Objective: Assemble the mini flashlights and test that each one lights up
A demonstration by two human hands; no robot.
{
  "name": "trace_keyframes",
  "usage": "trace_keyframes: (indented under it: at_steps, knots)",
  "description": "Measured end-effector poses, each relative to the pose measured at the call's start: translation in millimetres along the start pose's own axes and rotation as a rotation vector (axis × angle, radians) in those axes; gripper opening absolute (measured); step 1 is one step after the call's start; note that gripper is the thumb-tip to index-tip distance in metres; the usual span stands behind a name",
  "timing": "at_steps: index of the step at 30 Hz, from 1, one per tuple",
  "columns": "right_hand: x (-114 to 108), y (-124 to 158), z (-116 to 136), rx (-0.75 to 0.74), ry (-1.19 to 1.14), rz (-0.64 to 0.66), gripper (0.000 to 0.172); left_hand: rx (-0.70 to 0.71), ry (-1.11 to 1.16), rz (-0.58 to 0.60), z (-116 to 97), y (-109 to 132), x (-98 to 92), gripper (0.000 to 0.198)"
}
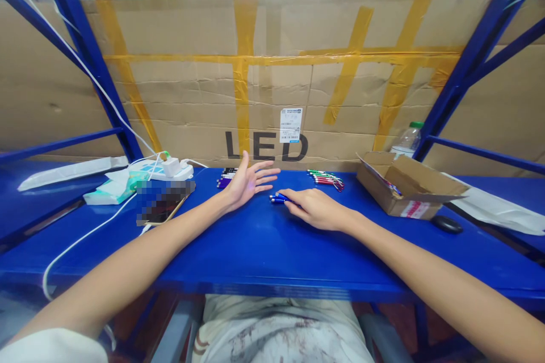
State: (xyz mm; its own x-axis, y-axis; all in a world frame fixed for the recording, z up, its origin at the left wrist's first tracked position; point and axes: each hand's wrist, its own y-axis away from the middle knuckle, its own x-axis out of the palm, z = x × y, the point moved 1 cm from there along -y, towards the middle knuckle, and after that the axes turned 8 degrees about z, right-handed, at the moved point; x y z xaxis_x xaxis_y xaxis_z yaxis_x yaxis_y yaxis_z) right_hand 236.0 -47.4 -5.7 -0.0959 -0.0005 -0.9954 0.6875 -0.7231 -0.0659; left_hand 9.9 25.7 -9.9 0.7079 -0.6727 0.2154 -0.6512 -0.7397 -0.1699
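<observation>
My left hand is held over the blue table with its fingers spread and its palm turned to the right, nothing in it. Beside it lies a small row of black, white and purple pens, partly hidden by the hand. My right hand is closed from above over shiny blue pens with silver ends. Their tips stick out to the left of the fingers; the rest is covered. Behind my right hand lie green pens and red pens, grouped side by side.
An open cardboard box stands at the right, with a black computer mouse by it and a bottle behind. At left are a phone, tissue pack, power strip and white cable. Taped cardboard closes the back.
</observation>
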Motion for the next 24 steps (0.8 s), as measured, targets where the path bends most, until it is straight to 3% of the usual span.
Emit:
trace_keyframes:
  at_steps: [24]
  knots:
    - [-0.3,-0.7,2.3,0.025,0.005,0.017,0.034,-0.009,-0.008,-0.003,-0.3,0.2,0.4,0.092]
